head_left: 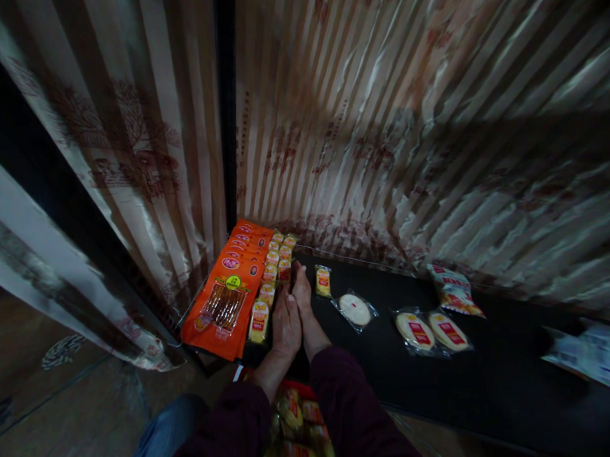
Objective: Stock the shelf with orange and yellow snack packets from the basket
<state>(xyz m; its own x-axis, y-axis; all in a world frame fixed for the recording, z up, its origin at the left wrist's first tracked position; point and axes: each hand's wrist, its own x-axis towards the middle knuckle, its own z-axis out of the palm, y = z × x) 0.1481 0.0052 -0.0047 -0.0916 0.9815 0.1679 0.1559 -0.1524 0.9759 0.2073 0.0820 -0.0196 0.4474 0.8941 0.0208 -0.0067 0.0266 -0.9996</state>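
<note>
My left hand (287,324) and my right hand (304,307) lie side by side, fingers stretched flat, on the black table (490,375). Both press against a row of small yellow snack packets (271,273) that runs away from me beside a row of overlapping orange packets (232,291). My fingertips touch the near end of the yellow row. One loose yellow packet (323,281) lies just right of my right hand. Neither hand grips anything.
Round wrapped rice crackers (355,310) and a pair more (431,331) lie further right, with a crumpled bag (454,291) behind them. A bag of more yellow packets (296,422) sits in my lap. Striped curtains (381,119) hang close behind the table.
</note>
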